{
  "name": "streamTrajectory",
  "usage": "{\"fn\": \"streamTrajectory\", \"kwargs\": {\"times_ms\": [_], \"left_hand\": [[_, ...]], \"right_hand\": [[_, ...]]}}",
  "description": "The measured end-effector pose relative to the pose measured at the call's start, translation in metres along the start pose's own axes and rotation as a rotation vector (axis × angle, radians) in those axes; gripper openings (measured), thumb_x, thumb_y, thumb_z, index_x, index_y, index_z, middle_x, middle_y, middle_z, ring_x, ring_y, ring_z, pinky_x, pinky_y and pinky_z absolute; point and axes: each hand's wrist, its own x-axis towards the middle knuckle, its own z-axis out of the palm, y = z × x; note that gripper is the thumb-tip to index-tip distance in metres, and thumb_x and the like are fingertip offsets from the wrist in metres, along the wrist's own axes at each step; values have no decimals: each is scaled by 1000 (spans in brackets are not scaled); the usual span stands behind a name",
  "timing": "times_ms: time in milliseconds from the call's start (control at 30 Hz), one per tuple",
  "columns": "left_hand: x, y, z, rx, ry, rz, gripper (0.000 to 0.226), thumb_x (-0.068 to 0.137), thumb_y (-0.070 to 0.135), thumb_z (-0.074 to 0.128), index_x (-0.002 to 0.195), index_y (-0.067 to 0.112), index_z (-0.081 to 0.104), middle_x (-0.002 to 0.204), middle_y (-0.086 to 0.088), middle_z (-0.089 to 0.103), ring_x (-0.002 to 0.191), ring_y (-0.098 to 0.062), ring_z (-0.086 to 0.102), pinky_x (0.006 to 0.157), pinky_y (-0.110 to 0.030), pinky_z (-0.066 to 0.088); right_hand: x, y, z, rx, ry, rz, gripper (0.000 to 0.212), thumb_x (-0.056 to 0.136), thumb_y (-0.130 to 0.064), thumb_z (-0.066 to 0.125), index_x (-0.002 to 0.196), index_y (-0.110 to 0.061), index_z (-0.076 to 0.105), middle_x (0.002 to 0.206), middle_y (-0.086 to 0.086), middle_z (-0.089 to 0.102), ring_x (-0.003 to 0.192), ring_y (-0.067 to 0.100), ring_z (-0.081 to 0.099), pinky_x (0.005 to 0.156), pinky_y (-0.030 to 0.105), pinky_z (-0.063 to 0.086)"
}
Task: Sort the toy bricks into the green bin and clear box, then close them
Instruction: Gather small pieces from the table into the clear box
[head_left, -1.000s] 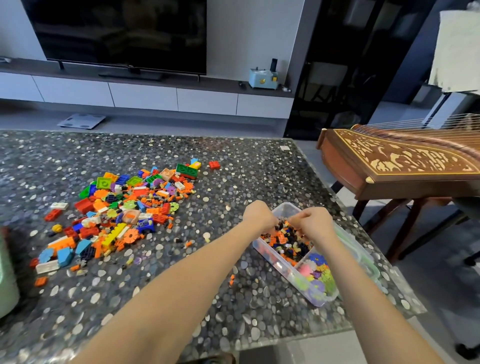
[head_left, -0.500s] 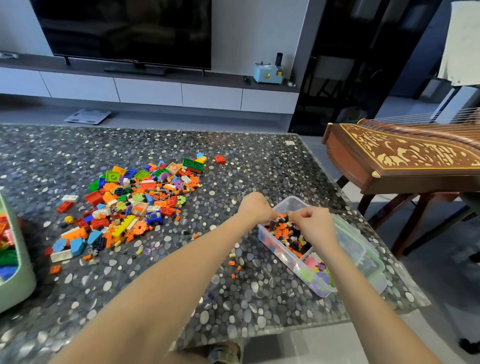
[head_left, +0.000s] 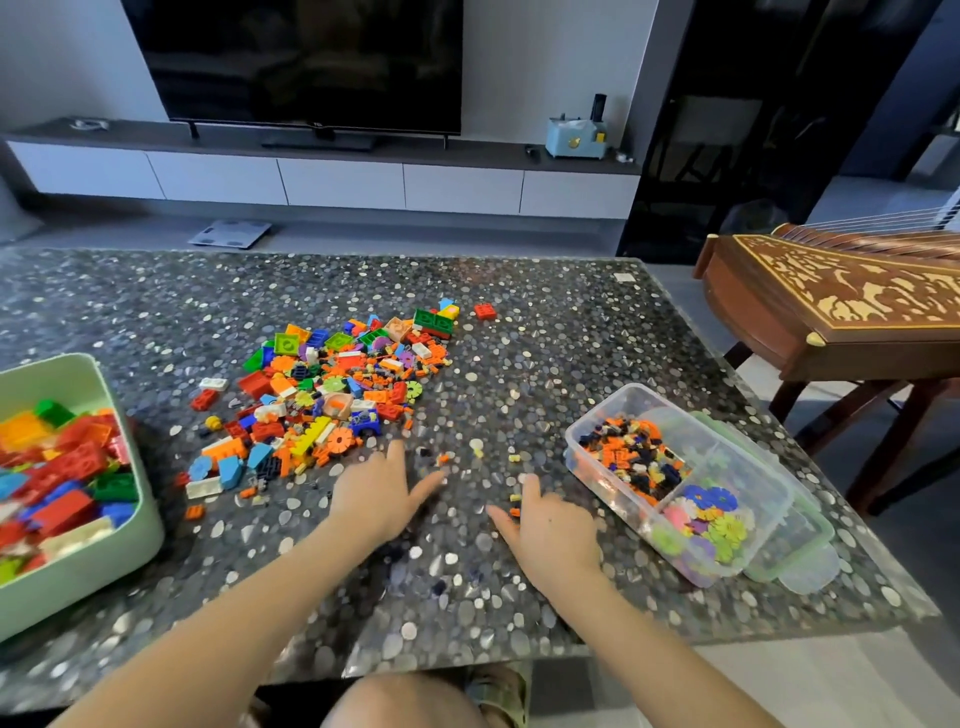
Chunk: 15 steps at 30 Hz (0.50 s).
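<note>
Approx half done, at a guess. Clear box (head_left: 613, 483) part-filled, no lid on. Green bin (head_left: 130, 540) far left of box, part-filled, open. Brick pile (head_left: 332, 395) left of box, unsorted. Left hand (head_left: 379, 499) & right hand (head_left: 550, 535) just left of box, fingers spread, pinching nothing.

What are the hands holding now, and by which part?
Nothing. The left hand and the right hand are both open, fingers spread over the table.

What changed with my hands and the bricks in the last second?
The left hand and right hand left the clear box and moved left, toward you, onto the table near loose small bricks. Fingers bunched before are now spread, and neither hand visibly holds anything. The brick pile, clear box and green bin stayed put.
</note>
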Motion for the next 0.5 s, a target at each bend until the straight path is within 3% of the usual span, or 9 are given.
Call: {"fn": "streamTrajectory", "kwargs": {"times_ms": [67,133,200,267,333,400,500], "left_hand": [[4,5,4,34,1,14,95,79,80,19,148,13,14,127,-10,53,94,-24,63,60,-29,50],[10,16,5,61,23,45,95,81,78,22,148,12,12,130,-11,50,95,-25,64,58,-29,48],[19,27,5,98,41,86,86,86,72,24,147,11,17,135,-13,47,93,-26,64,57,-30,48],[27,35,4,121,50,127,73,93,63,25,143,10,23,135,-14,47,93,-27,64,56,-31,47],[30,40,3,114,42,187,55,99,49,29,136,9,30,126,-13,52,92,-27,64,57,-31,43],[29,43,0,92,31,236,32,101,22,34,130,8,33,119,-13,54,95,-29,62,61,-32,42],[24,43,-2,52,12,234,36,94,1,38,129,7,34,117,-14,54,98,-31,61,63,-32,41]], "right_hand": [[9,-9,5,-45,10,15,47,82,-51,65,99,-7,61,45,-1,53,33,15,49,38,16,3],[12,-13,8,5,-14,-12,44,51,-33,91,74,-8,62,30,-3,39,19,13,34,46,8,-2],[16,-11,14,31,-2,-28,48,31,-13,93,65,-9,60,29,-3,37,17,13,32,46,6,1],[11,-11,12,24,11,-18,48,27,-8,90,66,-8,64,33,0,42,19,13,36,35,8,11],[6,-9,11,11,-7,-6,48,27,-9,90,69,-7,68,35,0,44,20,12,37,35,10,16],[3,-8,12,8,-22,-12,50,22,-7,90,68,-6,69,34,-1,43,20,11,37,37,10,15],[4,-3,17,46,21,-9,48,27,-11,93,65,-9,65,34,-4,42,21,9,36,35,9,16]]}}
